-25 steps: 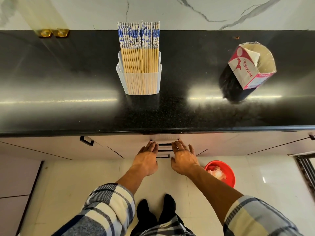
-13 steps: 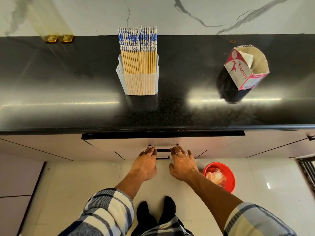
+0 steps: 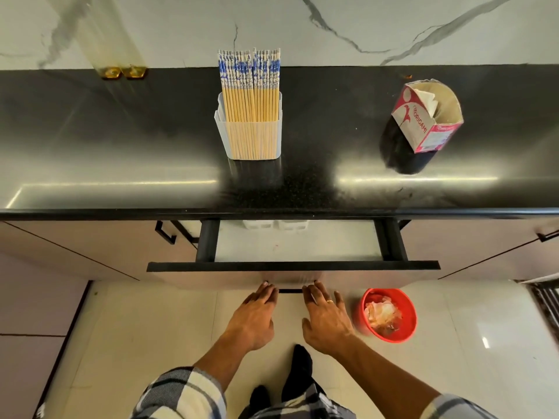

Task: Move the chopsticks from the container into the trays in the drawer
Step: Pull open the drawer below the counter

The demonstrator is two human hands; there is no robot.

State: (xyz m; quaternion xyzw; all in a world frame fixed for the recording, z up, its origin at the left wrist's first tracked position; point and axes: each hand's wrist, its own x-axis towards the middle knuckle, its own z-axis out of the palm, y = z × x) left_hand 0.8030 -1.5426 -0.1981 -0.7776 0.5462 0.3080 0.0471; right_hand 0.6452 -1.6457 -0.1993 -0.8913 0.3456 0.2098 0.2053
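Observation:
Several wooden chopsticks [image 3: 250, 86] with blue-and-white tops stand upright in a clear plastic container [image 3: 251, 140] on the black countertop. Below it the drawer [image 3: 290, 266] is pulled partly out, showing a pale floor and the front ends of two white trays [image 3: 275, 224] under the counter edge. My left hand [image 3: 252, 317] and my right hand [image 3: 325, 317] both have their fingers hooked on the drawer handle [image 3: 290, 290] at the front panel's lower edge. The fingertips are hidden behind the panel.
A torn red-and-white carton [image 3: 428, 116] stands on the countertop [image 3: 121, 161] to the right. A red bowl [image 3: 390, 314] with scraps sits on the floor right of my right hand. Closed drawers [image 3: 90, 246] flank the open one. My feet are below.
The drawer has slid out from shut to partly open, with both hands pulling back on its handle toward me. The trays' front ends have come into sight.

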